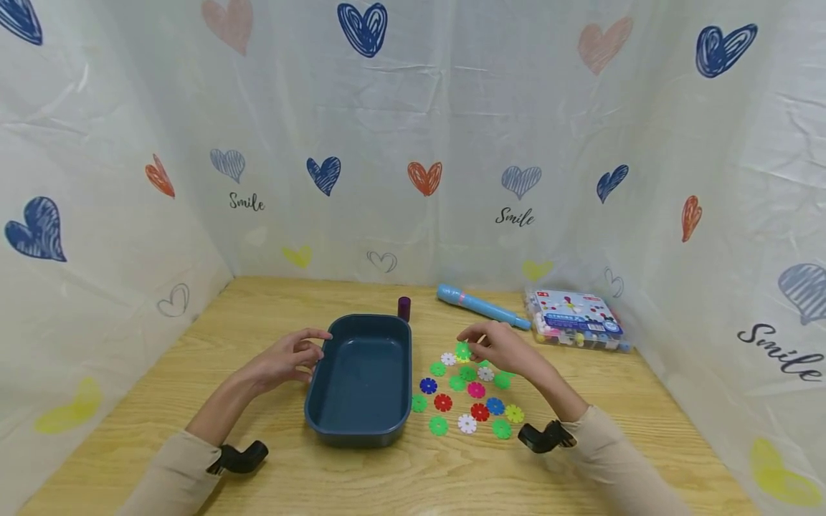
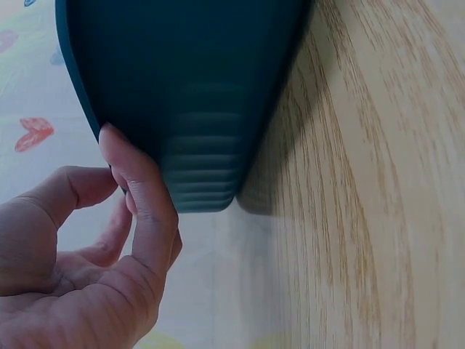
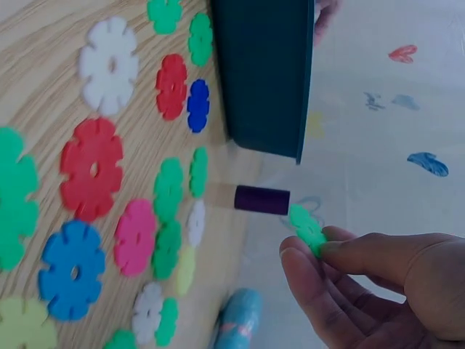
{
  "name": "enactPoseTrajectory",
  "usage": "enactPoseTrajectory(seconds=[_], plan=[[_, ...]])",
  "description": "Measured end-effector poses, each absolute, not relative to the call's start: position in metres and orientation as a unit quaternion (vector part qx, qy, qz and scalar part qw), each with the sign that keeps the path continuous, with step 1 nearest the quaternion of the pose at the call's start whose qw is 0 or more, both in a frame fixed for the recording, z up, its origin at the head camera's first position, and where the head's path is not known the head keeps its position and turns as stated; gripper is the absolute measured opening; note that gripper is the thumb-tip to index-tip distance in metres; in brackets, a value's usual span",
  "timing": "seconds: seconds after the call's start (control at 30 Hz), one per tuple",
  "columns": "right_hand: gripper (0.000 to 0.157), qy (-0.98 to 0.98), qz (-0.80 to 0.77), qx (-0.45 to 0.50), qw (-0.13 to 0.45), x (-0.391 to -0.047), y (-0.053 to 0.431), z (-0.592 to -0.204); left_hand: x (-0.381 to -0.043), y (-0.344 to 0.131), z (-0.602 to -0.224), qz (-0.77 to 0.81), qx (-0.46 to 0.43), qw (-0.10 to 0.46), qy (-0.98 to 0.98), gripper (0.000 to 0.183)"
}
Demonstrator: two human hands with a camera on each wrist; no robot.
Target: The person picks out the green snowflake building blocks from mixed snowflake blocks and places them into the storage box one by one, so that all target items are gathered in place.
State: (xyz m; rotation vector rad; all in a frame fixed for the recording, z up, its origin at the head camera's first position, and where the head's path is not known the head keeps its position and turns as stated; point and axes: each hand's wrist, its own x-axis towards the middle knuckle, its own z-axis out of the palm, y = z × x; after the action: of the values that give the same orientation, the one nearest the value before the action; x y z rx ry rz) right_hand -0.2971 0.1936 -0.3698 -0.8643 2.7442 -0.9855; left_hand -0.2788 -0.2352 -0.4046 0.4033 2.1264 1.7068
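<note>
A deep blue-green plastic bin (image 1: 361, 383) stands on the wooden table with its inside showing bare. At its left rim is my left hand (image 1: 293, 360); in the left wrist view thumb and fingers pinch the bin's edge (image 2: 78, 80). My right hand (image 1: 500, 347) is raised over the scattered discs to the right of the bin. Between its thumb and fingertips it pinches a green notched plastic disc (image 3: 308, 230). Below lie several similar flower-shaped discs in red (image 1: 480, 411), white (image 1: 467, 423), blue (image 1: 429, 385), pink (image 1: 476, 390) and yellow (image 1: 514, 413), besides green ones.
Behind the bin's far right corner stands a small dark purple cylinder (image 1: 404, 308). A light blue tube-shaped object (image 1: 484, 306) lies at the back, its end near a clear box of coloured pieces (image 1: 576, 320). Patterned curtains (image 1: 413, 236) surround the table (image 1: 439, 480).
</note>
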Motion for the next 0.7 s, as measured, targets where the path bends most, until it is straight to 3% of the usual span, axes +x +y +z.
enactPoseTrajectory(seconds=[0.7], plan=[[0.025,0.880,-0.347,-0.314,0.084,-0.319,0.111,-0.361,-0.281,-0.237,-0.407,0.613,0.126,0.192,0.756,0.050]])
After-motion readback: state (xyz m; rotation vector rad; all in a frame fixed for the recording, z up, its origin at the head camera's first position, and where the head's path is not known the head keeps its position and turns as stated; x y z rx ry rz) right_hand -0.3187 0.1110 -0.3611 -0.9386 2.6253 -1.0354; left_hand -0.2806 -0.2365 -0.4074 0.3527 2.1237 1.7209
